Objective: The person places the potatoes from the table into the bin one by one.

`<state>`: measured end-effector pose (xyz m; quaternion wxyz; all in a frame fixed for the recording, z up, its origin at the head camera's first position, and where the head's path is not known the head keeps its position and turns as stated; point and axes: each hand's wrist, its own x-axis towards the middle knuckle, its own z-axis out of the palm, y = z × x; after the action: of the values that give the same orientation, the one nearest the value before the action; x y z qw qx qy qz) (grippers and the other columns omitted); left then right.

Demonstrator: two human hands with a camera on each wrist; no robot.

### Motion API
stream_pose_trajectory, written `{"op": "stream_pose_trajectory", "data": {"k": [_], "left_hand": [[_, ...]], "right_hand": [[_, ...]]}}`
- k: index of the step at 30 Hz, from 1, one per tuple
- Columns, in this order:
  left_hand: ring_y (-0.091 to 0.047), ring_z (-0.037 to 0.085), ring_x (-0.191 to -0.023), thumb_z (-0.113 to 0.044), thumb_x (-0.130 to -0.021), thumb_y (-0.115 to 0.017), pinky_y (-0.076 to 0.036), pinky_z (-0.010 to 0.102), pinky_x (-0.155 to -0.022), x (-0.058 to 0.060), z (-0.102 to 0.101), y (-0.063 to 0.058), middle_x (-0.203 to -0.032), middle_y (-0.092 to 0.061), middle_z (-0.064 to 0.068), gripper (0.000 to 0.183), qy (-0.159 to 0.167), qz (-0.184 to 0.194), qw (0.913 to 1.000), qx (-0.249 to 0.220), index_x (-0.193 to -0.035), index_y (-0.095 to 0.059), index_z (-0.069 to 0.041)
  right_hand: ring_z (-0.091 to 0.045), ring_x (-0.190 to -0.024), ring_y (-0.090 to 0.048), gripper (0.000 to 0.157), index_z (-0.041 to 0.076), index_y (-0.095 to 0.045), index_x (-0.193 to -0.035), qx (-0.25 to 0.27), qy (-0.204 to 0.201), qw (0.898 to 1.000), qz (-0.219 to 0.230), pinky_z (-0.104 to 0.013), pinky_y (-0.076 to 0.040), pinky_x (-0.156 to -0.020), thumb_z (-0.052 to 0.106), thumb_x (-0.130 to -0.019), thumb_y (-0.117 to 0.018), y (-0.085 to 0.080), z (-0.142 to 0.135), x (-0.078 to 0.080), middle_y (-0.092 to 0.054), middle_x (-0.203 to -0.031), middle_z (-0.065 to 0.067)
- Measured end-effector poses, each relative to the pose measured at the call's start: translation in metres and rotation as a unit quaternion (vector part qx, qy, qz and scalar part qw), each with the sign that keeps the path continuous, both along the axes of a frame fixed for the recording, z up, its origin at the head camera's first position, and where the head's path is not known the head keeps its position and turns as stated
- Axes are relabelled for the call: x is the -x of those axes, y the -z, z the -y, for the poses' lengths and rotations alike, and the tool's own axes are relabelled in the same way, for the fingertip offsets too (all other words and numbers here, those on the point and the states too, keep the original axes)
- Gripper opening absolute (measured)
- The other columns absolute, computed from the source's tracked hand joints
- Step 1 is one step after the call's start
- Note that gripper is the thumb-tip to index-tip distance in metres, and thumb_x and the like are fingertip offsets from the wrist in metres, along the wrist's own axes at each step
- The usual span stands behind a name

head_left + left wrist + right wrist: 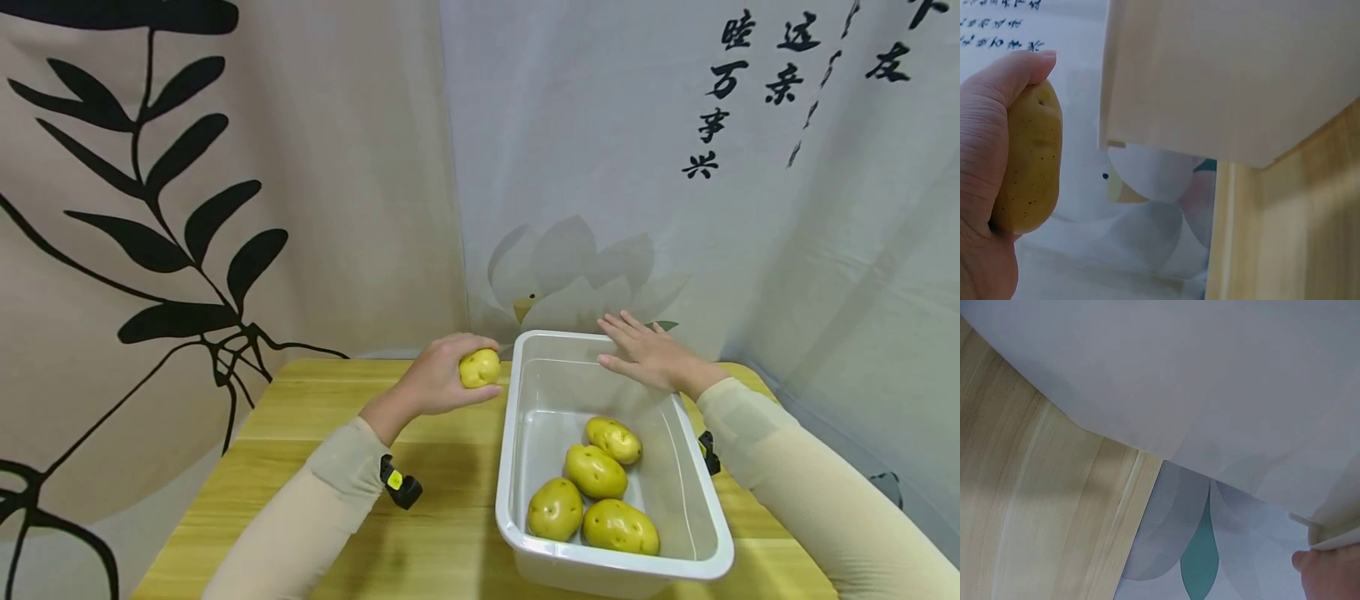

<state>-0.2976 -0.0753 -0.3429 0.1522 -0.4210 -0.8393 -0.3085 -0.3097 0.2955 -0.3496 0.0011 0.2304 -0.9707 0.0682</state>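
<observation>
My left hand grips a yellow potato between thumb and fingers, above the table just left of the white plastic bin. In the left wrist view the potato appears long, with small dark specks, and the thumb curls over its top end. My right hand is at the bin's far right corner, its fingers straight and spread above the rim. The right wrist view catches only a bit of that hand beside the rim. Several potatoes lie on the bin's floor, mostly towards its near end.
The bin stands on a light wooden table, whose far edge runs along a hanging cloth printed with black leaves, a pale flower and dark characters. Black wrist cameras are strapped over the beige sleeves.
</observation>
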Motion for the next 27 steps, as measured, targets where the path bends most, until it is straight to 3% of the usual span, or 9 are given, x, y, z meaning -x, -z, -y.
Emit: {"op": "stream_pose_trajectory", "data": {"k": [12, 19, 27], "left_hand": [[-0.048, 0.001, -0.088, -0.056, -0.071, -0.067, -0.042, 0.023, -0.068, -0.007, -0.031, -0.026, -0.098, -0.055, -0.016, 0.051, 0.027, -0.03, 0.9964, 0.074, -0.113, -0.058, -0.029], [-0.047, 0.004, -0.085, -0.06, -0.072, -0.064, -0.041, 0.023, -0.065, -0.014, -0.053, -0.044, -0.095, -0.052, -0.014, 0.052, 0.051, -0.025, 0.989, 0.136, -0.114, -0.057, -0.03], [-0.047, 0.004, -0.087, -0.057, -0.074, -0.064, -0.042, 0.021, -0.066, -0.025, -0.076, -0.052, -0.098, -0.052, -0.015, 0.052, 0.086, -0.021, 0.9789, 0.185, -0.115, -0.056, -0.026]], "right_hand": [[-0.027, -0.137, 0.0, 0.07, 0.023, -0.009, -0.148, 0.0, -0.001, 1.0, 0.01, -0.063, -0.003, -0.1, 0.058, -0.092, -0.033, -0.001, -0.003, -0.001, -0.007, -0.152, -0.003], [-0.028, -0.137, -0.001, 0.071, 0.022, -0.011, -0.148, 0.001, 0.003, 1.0, 0.001, -0.064, -0.004, -0.1, 0.059, -0.091, -0.033, 0.0, -0.004, 0.001, -0.009, -0.152, -0.004], [-0.029, -0.137, -0.001, 0.071, 0.022, -0.011, -0.148, -0.003, 0.007, 1.0, 0.016, -0.064, -0.004, -0.099, 0.06, -0.091, -0.031, -0.001, -0.002, 0.001, -0.009, -0.152, -0.006]]}}
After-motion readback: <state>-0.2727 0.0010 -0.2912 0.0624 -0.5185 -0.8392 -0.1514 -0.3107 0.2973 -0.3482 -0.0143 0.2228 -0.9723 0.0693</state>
